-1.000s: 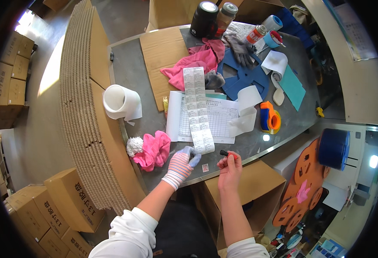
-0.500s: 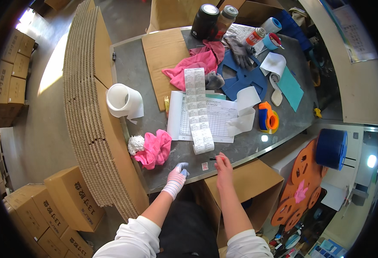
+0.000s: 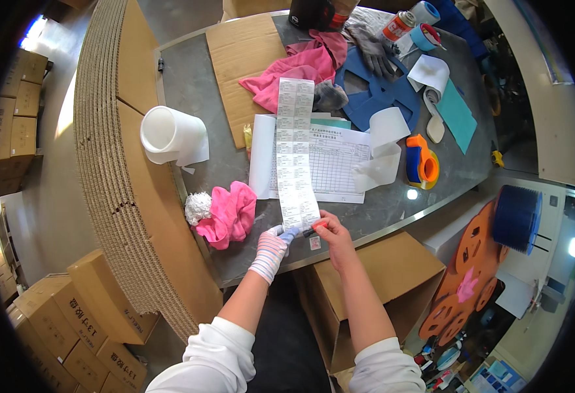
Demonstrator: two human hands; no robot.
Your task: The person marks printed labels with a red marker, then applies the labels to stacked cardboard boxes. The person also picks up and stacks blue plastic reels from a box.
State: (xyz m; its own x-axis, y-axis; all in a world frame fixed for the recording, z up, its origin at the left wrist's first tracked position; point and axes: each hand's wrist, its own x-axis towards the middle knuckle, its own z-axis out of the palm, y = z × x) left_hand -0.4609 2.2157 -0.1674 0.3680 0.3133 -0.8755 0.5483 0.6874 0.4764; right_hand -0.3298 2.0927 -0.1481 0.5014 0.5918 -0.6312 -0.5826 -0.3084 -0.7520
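Note:
A long white strip of printed labels (image 3: 295,150) lies over a printed form (image 3: 336,164) on the grey table. My left hand (image 3: 274,247), in a striped pale glove, pinches the near end of the strip. Bare, my right hand (image 3: 334,234) closes on a small black and red pen-like tool (image 3: 318,226), its dark end against the strip's near right corner; the exact kind is unclear. Just below it a small square label (image 3: 314,243) lies on the table. To the left are a crumpled pink cloth (image 3: 230,215) and a white wad (image 3: 198,208).
A white roll (image 3: 173,137) stands at the left edge, beside stacked cardboard sheets (image 3: 104,157). An orange and blue tape dispenser (image 3: 422,162) sits right. Farther back are a blue plastic piece (image 3: 392,98), grey gloves (image 3: 369,49) and a spray can (image 3: 399,25). An open carton (image 3: 379,288) stands below the front edge.
Both hands have moved forward to the near end of the strip. My left hand, free before, now holds it, and the right has brought the tool against it. The view has shifted slightly.

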